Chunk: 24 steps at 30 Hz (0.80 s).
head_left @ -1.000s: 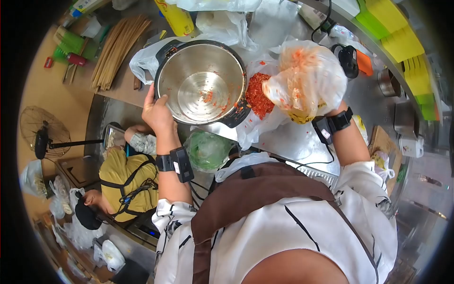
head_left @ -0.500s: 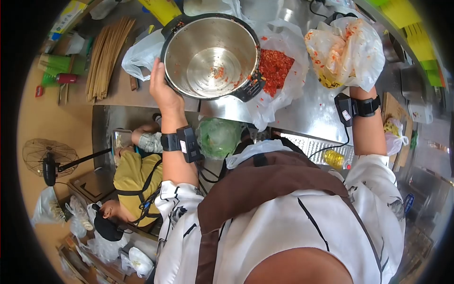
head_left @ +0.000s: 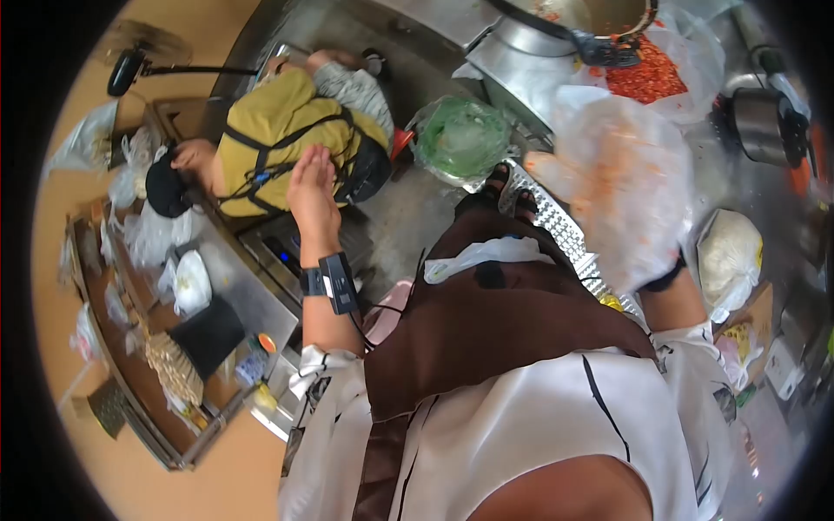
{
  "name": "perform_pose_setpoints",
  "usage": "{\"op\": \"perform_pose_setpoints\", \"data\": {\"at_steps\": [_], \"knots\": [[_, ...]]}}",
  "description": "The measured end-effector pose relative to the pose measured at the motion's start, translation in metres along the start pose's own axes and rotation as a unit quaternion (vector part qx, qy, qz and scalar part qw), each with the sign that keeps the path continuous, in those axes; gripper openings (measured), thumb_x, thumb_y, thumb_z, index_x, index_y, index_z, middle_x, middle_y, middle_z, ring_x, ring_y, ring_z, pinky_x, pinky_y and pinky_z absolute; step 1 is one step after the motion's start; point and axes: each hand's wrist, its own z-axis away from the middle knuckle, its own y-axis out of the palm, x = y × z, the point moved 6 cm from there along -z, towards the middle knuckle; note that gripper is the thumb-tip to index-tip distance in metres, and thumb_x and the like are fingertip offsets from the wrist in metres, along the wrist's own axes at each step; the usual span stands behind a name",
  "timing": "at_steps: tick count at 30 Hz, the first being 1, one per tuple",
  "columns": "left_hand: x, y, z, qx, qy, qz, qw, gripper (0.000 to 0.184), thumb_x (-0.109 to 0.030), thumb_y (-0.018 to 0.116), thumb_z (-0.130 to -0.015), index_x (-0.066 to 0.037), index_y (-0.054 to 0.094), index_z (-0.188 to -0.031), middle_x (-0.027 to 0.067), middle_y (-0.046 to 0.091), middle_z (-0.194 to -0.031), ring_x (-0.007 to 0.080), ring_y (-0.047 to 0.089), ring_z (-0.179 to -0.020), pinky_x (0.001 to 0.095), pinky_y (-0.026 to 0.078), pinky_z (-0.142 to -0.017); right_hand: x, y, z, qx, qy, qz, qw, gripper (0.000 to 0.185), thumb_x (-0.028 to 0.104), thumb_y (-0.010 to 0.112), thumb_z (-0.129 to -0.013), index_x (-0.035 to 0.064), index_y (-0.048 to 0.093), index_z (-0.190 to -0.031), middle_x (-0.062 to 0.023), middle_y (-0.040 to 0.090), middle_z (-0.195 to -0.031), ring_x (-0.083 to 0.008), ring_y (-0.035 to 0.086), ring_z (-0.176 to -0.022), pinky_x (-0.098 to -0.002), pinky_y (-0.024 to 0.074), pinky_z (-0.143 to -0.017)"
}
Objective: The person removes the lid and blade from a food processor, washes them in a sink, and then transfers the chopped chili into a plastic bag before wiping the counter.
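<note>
My left hand (head_left: 314, 189) is raised with its fingers stretched out, away from the pot and holding nothing. A clear plastic bag (head_left: 627, 187) smeared with red bits hangs at my right side and hides my right hand. Only the right wrist with its black band shows behind that bag. Chopped red chili (head_left: 647, 74) lies on another plastic bag (head_left: 695, 61) on the metal counter. Beside the chili, at the top edge, stands the steel pot (head_left: 608, 16), only partly in view, with red bits inside.
A green bin with a clear liner (head_left: 460, 139) stands on the floor below the counter. To the left a person in a yellow top (head_left: 287, 130) sits near a fan (head_left: 130, 69). A small steel pot (head_left: 760, 126) and a white bag (head_left: 730, 260) are at the right.
My left hand has let go of the pot and moved away from it. The smeared bag has come down closer to my body. The view has turned, and the pot now sits at the top edge.
</note>
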Motion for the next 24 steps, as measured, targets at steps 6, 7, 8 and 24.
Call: {"op": "perform_pose_setpoints", "data": {"at_steps": [6,7,8,24], "knots": [[0.033,-0.073,0.052,-0.052,-0.034,-0.052,0.997,0.039,-0.010,0.053,-0.091,0.005,0.048,-0.127,0.0137,0.054,-0.126,0.0224,0.051,-0.118,0.0325,0.038,-0.099,-0.189,0.011,-0.089,0.068,0.087,0.109,0.988,0.027,0.020,0.058,-0.086,0.0060,0.055,-0.109,-0.0092,0.060,-0.097,-0.0235,0.058,-0.087,-0.0379,0.0466,-0.080],[0.042,-0.081,0.054,-0.046,-0.036,-0.072,0.996,0.039,-0.010,0.054,-0.090,0.004,0.048,-0.126,0.0135,0.054,-0.127,0.0223,0.051,-0.119,0.0328,0.038,-0.100,-0.208,0.003,-0.104,0.097,0.001,0.260,0.961,0.029,0.019,0.058,-0.084,0.0058,0.055,-0.110,-0.0110,0.059,-0.102,-0.0270,0.056,-0.096,-0.0413,0.0423,-0.089],[0.049,-0.089,0.056,-0.043,-0.034,-0.105,0.993,0.038,-0.011,0.055,-0.090,0.003,0.050,-0.125,0.0127,0.055,-0.125,0.0213,0.052,-0.117,0.0321,0.038,-0.099,-0.227,-0.005,-0.118,0.099,-0.090,0.404,0.905,0.032,0.019,0.059,-0.082,0.0056,0.054,-0.111,-0.0128,0.057,-0.108,-0.0304,0.053,-0.105,-0.0447,0.0379,-0.098],[0.102,-0.128,0.054,0.143,-0.160,-0.165,0.963,0.032,-0.009,0.050,-0.094,0.004,0.052,-0.123,0.0126,0.057,-0.122,0.0209,0.054,-0.114,0.0312,0.039,-0.098,-0.365,-0.112,-0.059,0.126,0.316,0.733,0.590,0.041,0.037,0.053,-0.086,-0.0006,0.068,-0.077,-0.0209,0.065,-0.083,-0.0355,0.062,-0.082,-0.0424,0.0467,-0.079]]}}
